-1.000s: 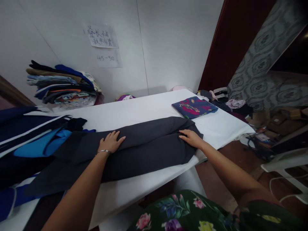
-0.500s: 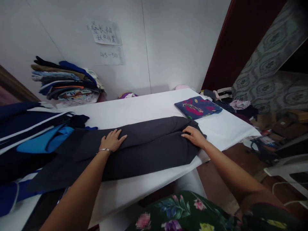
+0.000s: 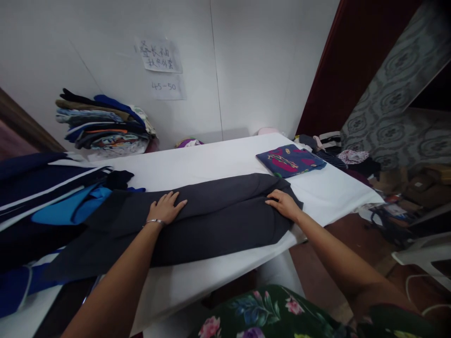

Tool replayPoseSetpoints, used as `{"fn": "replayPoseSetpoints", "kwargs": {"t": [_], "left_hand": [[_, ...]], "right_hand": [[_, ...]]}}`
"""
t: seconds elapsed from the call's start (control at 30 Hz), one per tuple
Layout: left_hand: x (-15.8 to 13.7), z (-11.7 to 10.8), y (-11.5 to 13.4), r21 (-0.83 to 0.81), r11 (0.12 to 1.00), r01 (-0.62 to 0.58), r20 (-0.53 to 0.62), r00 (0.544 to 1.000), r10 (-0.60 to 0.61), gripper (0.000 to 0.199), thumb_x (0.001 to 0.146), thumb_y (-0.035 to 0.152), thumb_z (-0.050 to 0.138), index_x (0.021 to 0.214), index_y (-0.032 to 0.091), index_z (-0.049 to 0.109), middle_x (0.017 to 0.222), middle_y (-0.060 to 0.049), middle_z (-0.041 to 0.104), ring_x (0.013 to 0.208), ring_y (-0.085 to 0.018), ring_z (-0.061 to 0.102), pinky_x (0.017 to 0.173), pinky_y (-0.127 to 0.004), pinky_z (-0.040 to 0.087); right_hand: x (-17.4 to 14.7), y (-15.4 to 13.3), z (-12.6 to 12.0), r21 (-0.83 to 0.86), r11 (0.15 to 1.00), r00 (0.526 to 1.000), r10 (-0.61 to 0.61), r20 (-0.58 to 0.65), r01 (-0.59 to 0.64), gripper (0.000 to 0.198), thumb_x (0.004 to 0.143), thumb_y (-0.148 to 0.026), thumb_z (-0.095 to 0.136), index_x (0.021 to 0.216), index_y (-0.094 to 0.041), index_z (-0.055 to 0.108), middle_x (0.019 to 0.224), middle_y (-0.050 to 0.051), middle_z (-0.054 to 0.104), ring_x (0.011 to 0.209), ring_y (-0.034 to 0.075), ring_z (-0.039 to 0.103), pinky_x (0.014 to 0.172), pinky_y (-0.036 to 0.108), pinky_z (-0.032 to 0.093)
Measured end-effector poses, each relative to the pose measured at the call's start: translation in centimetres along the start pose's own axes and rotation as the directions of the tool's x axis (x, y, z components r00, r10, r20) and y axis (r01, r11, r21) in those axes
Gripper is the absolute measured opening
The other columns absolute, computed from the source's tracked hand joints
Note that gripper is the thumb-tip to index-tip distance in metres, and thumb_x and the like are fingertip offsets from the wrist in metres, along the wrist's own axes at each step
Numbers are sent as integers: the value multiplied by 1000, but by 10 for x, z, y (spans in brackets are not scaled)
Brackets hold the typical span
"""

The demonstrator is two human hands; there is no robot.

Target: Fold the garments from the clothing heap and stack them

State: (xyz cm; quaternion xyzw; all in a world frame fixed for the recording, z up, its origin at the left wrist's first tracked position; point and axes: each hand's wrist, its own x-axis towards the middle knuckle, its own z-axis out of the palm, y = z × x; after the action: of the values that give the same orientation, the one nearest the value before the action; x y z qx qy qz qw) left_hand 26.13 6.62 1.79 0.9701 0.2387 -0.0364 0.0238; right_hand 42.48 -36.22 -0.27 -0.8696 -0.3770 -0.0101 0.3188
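Observation:
A long dark grey garment (image 3: 218, 230) lies folded lengthwise on the white-covered table (image 3: 197, 164). Its left end spreads wider, toward a heap of clothes. My left hand (image 3: 165, 209) rests flat on the garment's left half, fingers spread; a thin bracelet circles that wrist. Near the garment's right end, my right hand (image 3: 284, 205) lies on the cloth, fingers slightly bent and thumb apart, beside the lengthwise crease. Just beyond the right hand is a folded blue garment (image 3: 291, 159) with a magenta pattern.
A stack of folded clothes (image 3: 105, 124) stands at the back left against the wall. Navy and bright blue clothes (image 3: 70, 206) are heaped at the left. More clothes (image 3: 338, 150) lie past the table's right end. A white plastic chair (image 3: 423, 253) stands at the right.
The view has shifted slightly, so the scene sits a little lower and further right. Both hands stay at about the same places on the dark grey garment.

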Motion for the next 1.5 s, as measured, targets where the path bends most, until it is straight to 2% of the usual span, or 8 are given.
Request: {"fn": "replayPoseSetpoints", "kwargs": {"t": [0.27, 0.47, 0.6, 0.8, 0.93, 1.13, 1.4, 1.5], "left_hand": [[-2, -2, 2, -17, 1000, -7, -28, 1000, 6, 66, 89, 57, 29, 143, 20, 38, 152, -10, 31, 140, -29, 26, 108, -56, 26], [-11, -12, 4, -49, 998, -38, -184, 982, 28, 57, 90, 48, 37, 138, 17, 46, 151, -12, 33, 139, -27, 29, 110, -52, 26], [-34, -19, 25, -37, 983, -179, -311, 937, 158, 48, 91, 44, 40, 130, 21, 53, 144, -11, 44, 136, -27, 34, 110, -50, 25], [-91, 4, 78, -51, 898, -438, -232, 879, 415, 56, 91, 53, 39, 136, 21, 47, 149, -9, 37, 139, -27, 29, 111, -53, 23], [-102, 25, 86, -43, 890, -453, -223, 873, 434, 59, 91, 55, 39, 140, 22, 43, 151, -9, 34, 140, -27, 26, 113, -55, 18], [-101, 33, 84, -58, 896, -441, -228, 879, 418, 58, 91, 54, 38, 141, 25, 41, 151, -8, 33, 141, -26, 25, 114, -53, 16], [-103, 33, 84, -102, 898, -428, -236, 887, 396, 55, 91, 53, 40, 138, 25, 45, 150, -7, 36, 141, -24, 27, 115, -50, 16], [-104, 34, 83, -109, 897, -428, -255, 885, 391, 52, 92, 51, 40, 136, 25, 48, 149, -6, 38, 140, -23, 29, 115, -49, 17]], "right_hand": [[2, 5, 6, -65, 997, 997, 34, 65, -30, 24, 87, -38, 57, 99, -20, 69, 96, 6, 66, 90, 21, 62, 80, 32, 47], [-1, -5, -2, -145, 989, 997, 1, 79, 11, 28, 89, -37, 54, 103, -19, 69, 100, 9, 68, 94, 22, 63, 86, 33, 48], [-11, -13, -10, -216, 975, 999, -36, 26, 41, 33, 90, -41, 51, 110, -21, 68, 111, 9, 67, 104, 25, 61, 94, 40, 45], [-19, -36, -9, -193, 978, 988, -108, -109, 85, 45, 91, -44, 46, 128, -22, 57, 141, 11, 48, 132, 27, 41, 107, 47, 35], [-8, -51, 1, -250, 962, 993, -115, -26, 105, 53, 93, -47, 41, 141, -24, 42, 153, 9, 27, 143, 27, 18, 111, 52, 23], [2, -40, 24, -333, 943, 983, 78, 166, -19, 56, 93, -50, 39, 142, -23, 40, 153, 11, 28, 142, 29, 20, 109, 58, 21], [4, -28, 24, -172, 984, 991, 67, 115, -46, 54, 91, -51, 44, 138, -24, 46, 150, 9, 34, 141, 27, 24, 110, 56, 24], [-3, -21, 7, 37, 999, 998, 40, -51, -38, 49, 92, -48, 42, 133, -24, 53, 143, 7, 46, 135, 22, 37, 111, 44, 31]]}}
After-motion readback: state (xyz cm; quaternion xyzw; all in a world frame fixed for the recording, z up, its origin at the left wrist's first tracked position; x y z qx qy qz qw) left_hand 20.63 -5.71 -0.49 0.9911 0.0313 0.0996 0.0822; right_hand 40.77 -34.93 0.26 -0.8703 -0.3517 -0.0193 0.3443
